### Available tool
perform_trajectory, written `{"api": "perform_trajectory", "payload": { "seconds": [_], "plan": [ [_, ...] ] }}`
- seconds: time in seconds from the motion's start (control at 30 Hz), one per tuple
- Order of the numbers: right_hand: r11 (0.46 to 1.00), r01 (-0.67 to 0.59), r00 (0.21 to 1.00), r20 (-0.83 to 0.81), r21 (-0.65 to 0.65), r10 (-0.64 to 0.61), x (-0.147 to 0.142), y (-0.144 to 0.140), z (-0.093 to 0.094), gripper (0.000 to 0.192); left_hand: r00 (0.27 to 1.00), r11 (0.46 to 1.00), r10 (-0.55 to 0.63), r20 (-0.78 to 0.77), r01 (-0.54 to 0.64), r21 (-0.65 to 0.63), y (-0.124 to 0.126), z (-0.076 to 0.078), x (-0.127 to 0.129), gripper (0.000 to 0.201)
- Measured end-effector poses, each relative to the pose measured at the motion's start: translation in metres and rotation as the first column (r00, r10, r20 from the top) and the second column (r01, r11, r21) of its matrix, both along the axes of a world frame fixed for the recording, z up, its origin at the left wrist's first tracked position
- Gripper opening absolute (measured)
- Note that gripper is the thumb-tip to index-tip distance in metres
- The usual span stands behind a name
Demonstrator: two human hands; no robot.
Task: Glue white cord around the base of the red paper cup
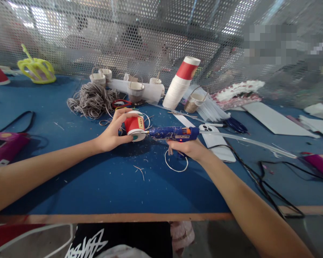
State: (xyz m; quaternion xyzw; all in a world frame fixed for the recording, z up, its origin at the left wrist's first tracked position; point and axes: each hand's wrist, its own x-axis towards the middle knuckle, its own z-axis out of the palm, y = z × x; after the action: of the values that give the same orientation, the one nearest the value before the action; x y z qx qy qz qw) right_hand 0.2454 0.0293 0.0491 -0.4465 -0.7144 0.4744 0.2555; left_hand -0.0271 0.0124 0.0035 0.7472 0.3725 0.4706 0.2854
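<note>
Perf. grey screen [156,44] behind blue tbl [97,193] w/ brown front edge [123,218]; grey flr [212,236] below.

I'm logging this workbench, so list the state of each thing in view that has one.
Red cup: held in the left hand
Glue gun: held in the right hand, indicator light on
Glue stick: loaded, sticking out the gun's back
Cup stack: nested, leaning
Phone: lying, camera lenses up
Yarn: loose tangle
Handled cup right of the stack: upright

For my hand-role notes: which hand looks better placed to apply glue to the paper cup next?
Probably the right hand: it grips the blue glue gun, whose nozzle points at the red-and-white paper cup. The left hand holds that cup.
</note>
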Motion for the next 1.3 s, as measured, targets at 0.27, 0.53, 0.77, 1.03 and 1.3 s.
{"api": "perform_trajectory", "payload": {
  "seconds": [0.27, 0.53, 0.77, 1.03, 1.3],
  "plan": [
    [0.999, 0.041, 0.998, 0.039, 0.001, -0.041, 0.0014, 0.0007, -0.0003, 0.013, 0.998, 0.999, -0.003, 0.056, 0.005, -0.048, 0.0016, -0.0024, -0.0005, 0.058],
    [1.0, 0.009, 0.998, 0.055, 0.01, -0.01, 0.0006, 0.0001, 0.0023, 0.013, 0.994, 0.994, -0.012, 0.107, 0.024, -0.111, 0.0001, 0.0013, -0.0011, 0.058],
    [0.999, -0.002, 0.998, 0.058, 0.038, 0.0, 0.0008, 0.0009, 0.0029, 0.013, 0.993, 0.995, -0.006, 0.114, 0.017, -0.1, -0.0003, 0.0026, -0.0018, 0.057],
    [0.998, -0.052, 0.997, 0.067, 0.044, 0.049, 0.002, 0.0016, 0.0038, 0.014, 0.987, 0.994, -0.014, 0.158, 0.03, -0.105, 0.0007, 0.0014, -0.0016, 0.055],
    [0.994, -0.076, 0.997, 0.024, 0.082, 0.075, 0.0, 0.0002, 0.0071, 0.013, 0.978, 0.993, 0.017, 0.207, 0.007, -0.114, 0.0012, -0.0007, 0.0002, 0.056]
  ]
}}
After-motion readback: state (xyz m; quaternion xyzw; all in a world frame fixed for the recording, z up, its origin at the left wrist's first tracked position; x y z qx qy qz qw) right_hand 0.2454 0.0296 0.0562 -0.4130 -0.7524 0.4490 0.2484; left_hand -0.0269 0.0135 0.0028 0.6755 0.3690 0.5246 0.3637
